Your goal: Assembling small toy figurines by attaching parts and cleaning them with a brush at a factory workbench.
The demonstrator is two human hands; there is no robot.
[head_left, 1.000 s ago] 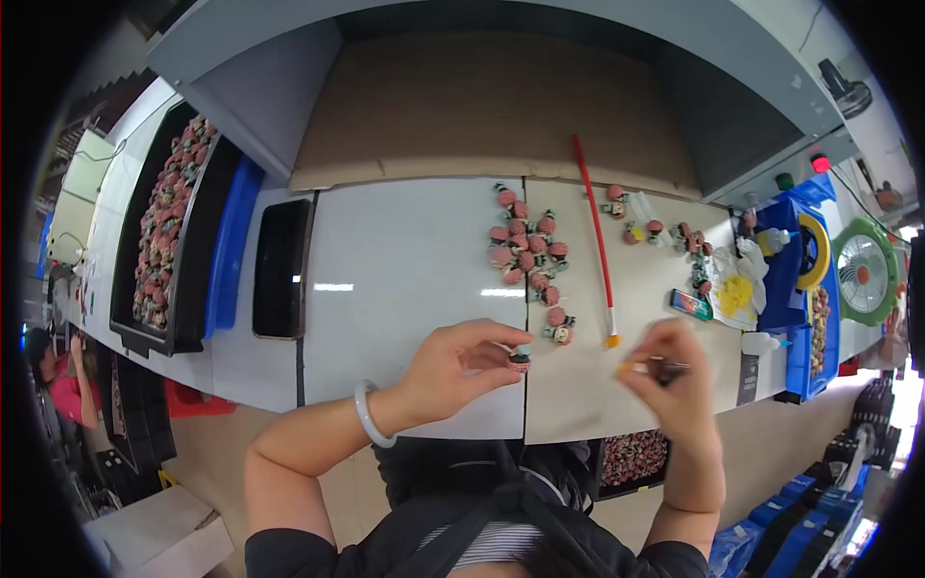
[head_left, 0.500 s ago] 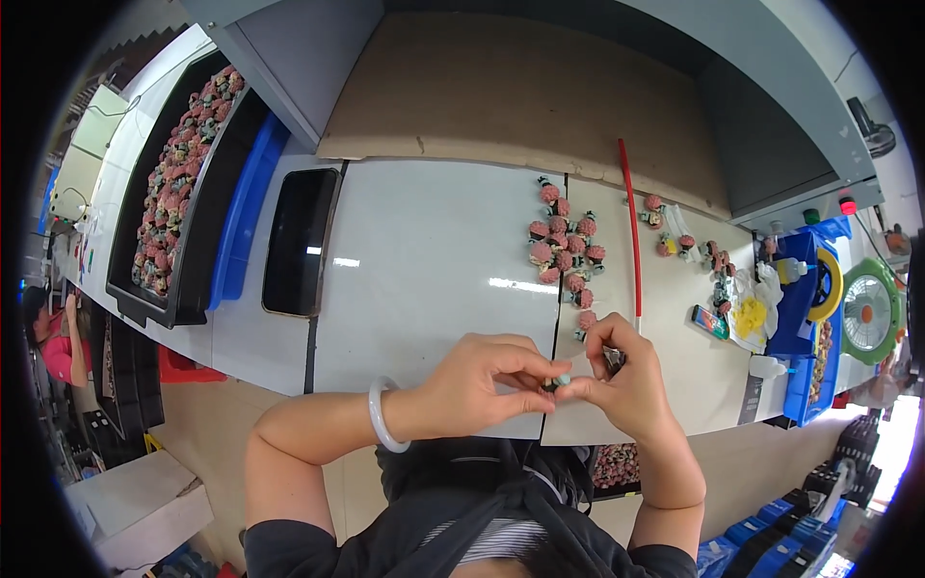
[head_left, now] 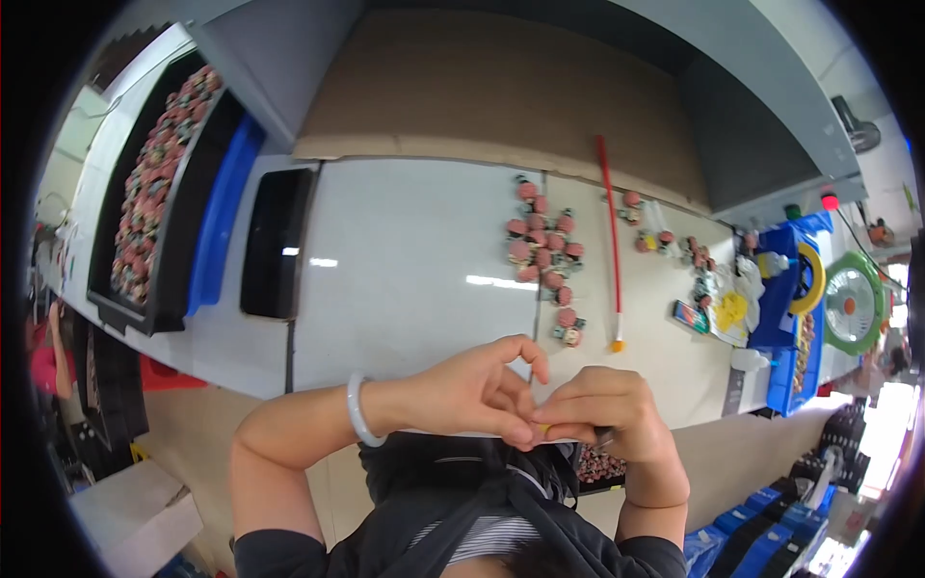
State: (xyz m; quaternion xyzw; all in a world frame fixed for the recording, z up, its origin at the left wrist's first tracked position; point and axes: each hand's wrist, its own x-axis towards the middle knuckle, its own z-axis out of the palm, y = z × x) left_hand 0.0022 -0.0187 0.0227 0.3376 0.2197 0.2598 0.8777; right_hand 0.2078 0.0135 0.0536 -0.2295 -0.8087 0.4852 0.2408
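Both hands meet at the near edge of the bench (head_left: pixel 405 260), on the person's side of the red-handled brush (head_left: pixel 617 270) and a little to its left. The right hand (head_left: pixel 612 409) has its grip pinched round a dark object (head_left: pixel 603 436), mostly hidden by the fingers. A small yellow piece (head_left: pixel 545 427) shows at its fingertips, where they meet the left hand (head_left: pixel 496 400). The left hand's forefinger arches up, its thumb and other fingers bent toward the yellow piece; whether its grip is closed on anything, I cannot tell.

The brush lies with its yellow tip toward the person. Just left of it sits a cluster of pink-topped figurines (head_left: pixel 542 246), some touching, with a pair at the cluster's near end, beside the brush's tip. Right of the brush are more loose figurines (head_left: pixel 700 255), a white sheet (head_left: pixel 754 286) with a yellow patch, a small flat packet (head_left: pixel 691 316) and a white bottle (head_left: pixel 747 360). Farther right stands a green fan (head_left: pixel 853 303). Well left of the brush lies a black phone-like slab (head_left: pixel 275 244), and farther left a black tray (head_left: pixel 181 260) full of pink-topped pieces.
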